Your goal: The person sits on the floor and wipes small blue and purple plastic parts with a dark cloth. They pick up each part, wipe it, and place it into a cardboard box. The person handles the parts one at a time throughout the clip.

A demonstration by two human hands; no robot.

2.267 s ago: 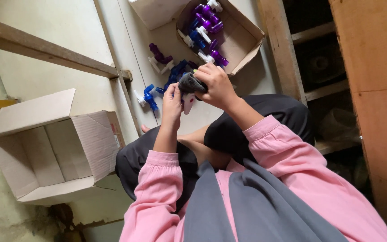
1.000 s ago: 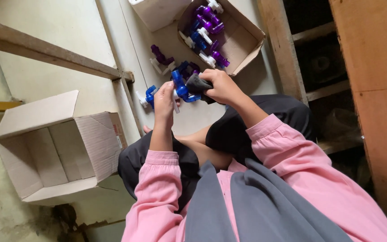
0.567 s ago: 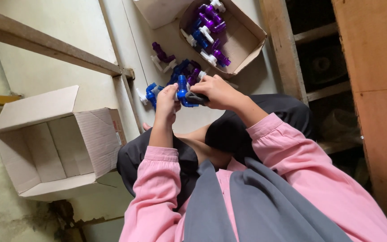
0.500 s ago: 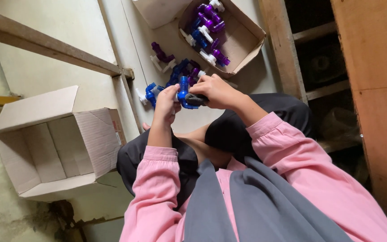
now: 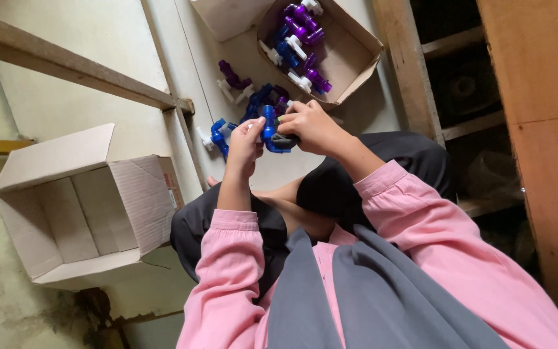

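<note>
Blue plastic valve-like piece (image 5: pixel 268 128) held upright between both hands, above the lap and just near of a small heap of blue and purple pieces (image 5: pixel 253 103) on the pale floor. Right hand (image 5: pixel 310 126) wrapped around its right side, fingers curled over a dark part at the base. Left hand (image 5: pixel 245 143) closed against its left side, thumb and fingertips pinching, a bit of white showing at the thumb. Farther off, an open cardboard box (image 5: pixel 356 45) with more purple, blue and white pieces inside. Far left, a larger open cardboard box (image 5: pixel 137 200), tipped on its side. Pink sleeves (image 5: pixel 224 284), dark trousers over crossed legs. Wooden shelving (image 5: pixel 460 123) along the right.
</note>
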